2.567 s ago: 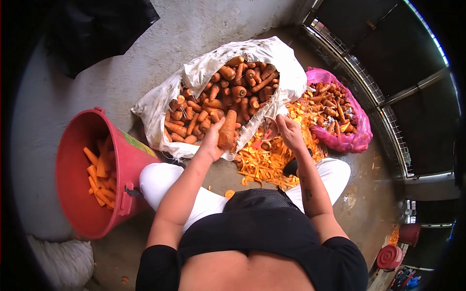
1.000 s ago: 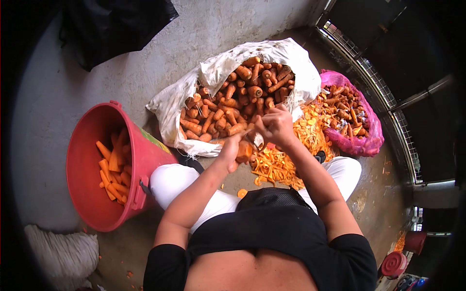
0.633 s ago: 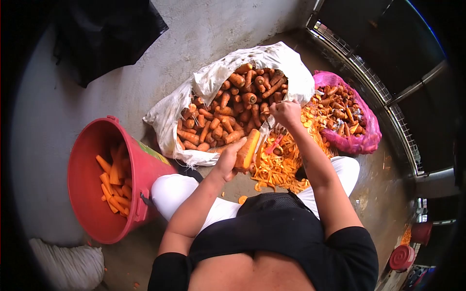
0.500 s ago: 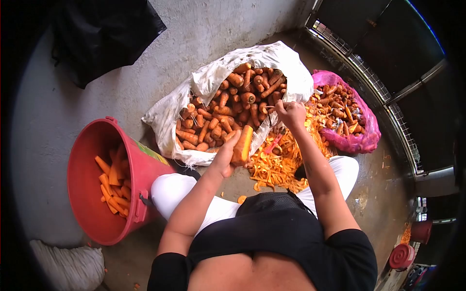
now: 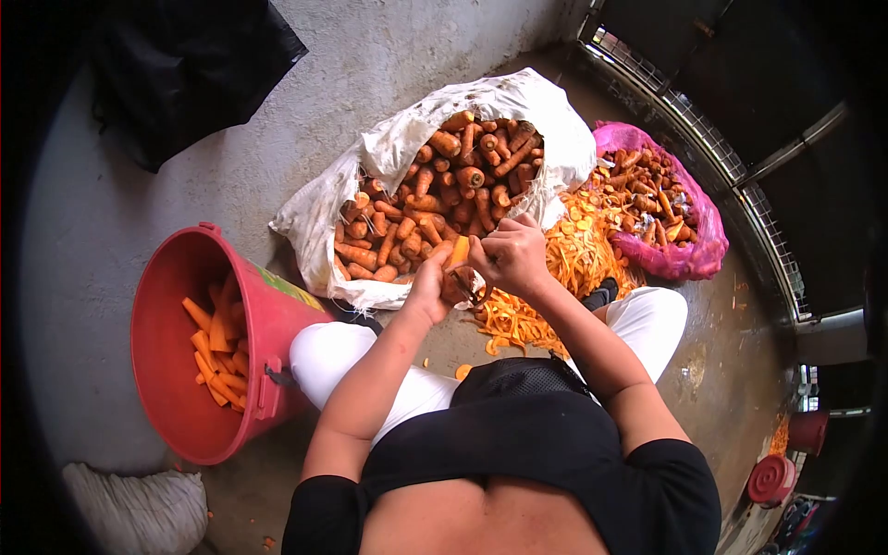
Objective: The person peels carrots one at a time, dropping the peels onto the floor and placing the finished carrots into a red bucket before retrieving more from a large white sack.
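Observation:
My left hand (image 5: pixel 433 285) is wrapped round a partly peeled carrot (image 5: pixel 460 251), whose bright orange end shows between my hands. Close against the carrot, my right hand (image 5: pixel 514 256) has its fingers curled; the tool it grips is mostly hidden, and I cannot make out its shape. Beyond them lies an open white sack (image 5: pixel 310 215) full of unpeeled carrots (image 5: pixel 392 242). Orange peelings (image 5: pixel 575 252) are heaped on the floor beside the sack, to the right of my hands.
A red bucket (image 5: pixel 190 427) with peeled carrots (image 5: pixel 218 347) stands at the left. A pink bag (image 5: pixel 680 266) of carrot pieces lies at the right. Black plastic (image 5: pixel 190 74) is by the wall, a pale sack (image 5: pixel 139 507) at lower left, a red container (image 5: pixel 770 480) at lower right.
My right hand has moved down and left from near the sack's edge to the carrot. The carrot in my left hand is turned and now more covered by the hands.

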The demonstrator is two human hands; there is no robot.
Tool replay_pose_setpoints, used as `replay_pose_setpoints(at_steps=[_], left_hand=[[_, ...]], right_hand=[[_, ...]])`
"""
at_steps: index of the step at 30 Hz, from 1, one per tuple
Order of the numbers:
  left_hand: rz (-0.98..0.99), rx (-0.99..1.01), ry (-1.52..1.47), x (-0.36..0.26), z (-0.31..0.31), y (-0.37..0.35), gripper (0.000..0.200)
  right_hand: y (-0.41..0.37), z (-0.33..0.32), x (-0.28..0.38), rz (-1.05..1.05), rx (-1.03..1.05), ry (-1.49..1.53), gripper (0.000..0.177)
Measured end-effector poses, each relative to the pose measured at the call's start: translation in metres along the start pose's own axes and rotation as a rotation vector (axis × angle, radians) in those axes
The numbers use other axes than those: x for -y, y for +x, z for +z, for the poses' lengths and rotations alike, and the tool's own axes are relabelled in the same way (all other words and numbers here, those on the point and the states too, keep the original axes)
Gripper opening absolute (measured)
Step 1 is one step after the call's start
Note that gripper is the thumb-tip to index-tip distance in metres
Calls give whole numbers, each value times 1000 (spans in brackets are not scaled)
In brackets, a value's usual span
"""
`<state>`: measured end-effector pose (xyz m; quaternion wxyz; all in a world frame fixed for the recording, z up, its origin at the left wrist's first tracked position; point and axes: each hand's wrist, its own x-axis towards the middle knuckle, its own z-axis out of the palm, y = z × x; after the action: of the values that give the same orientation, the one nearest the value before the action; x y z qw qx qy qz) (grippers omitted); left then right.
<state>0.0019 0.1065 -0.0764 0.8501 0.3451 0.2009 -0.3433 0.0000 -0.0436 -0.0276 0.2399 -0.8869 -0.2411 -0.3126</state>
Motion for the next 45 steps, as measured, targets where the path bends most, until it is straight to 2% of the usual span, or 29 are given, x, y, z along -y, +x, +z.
replay_pose_setpoints(at_steps=[4,7,10,13,15,16,17,21,24,25,29,31,35,38,45], left_hand=[[0,18,94,2,-14,6,28],[-43,270,36,-4,-35,8,26],[-40,78,51,4,-25,6,26],[26,-14,-71,2,-2,-5,29],[39,84,94,3,-5,-19,32],[47,136,179,1,-6,-23,33],[20,35,112,4,2,-23,37],[11,166,193,1,-2,-25,39],[30,207,157,-8,3,-28,41],[38,189,124,-6,1,-21,42],[48,145,58,-5,-6,-7,40],[47,91,39,-3,-4,-6,37],[-12,165,-9,-1,-19,11,29],[4,63,25,1,-11,1,25],[15,-10,40,1,-13,-5,23]], right_hand=[[1,1,0,-17,34,-2,33],[2,3,-1,-7,75,40,33],[3,5,-4,16,115,97,32],[1,18,-20,83,100,103,31],[0,24,-44,191,130,4,32],[8,14,-47,168,110,1,33],[9,13,-54,152,118,-53,34],[16,15,-80,200,208,-287,35],[5,14,-109,503,246,-422,46],[0,11,-113,482,152,-408,49],[-8,-5,-85,702,254,-91,46],[-7,-12,-49,500,138,-42,40],[-5,-12,-12,97,14,-8,32],[-3,-8,0,-1,32,-23,28],[1,3,8,-58,38,-25,33]])
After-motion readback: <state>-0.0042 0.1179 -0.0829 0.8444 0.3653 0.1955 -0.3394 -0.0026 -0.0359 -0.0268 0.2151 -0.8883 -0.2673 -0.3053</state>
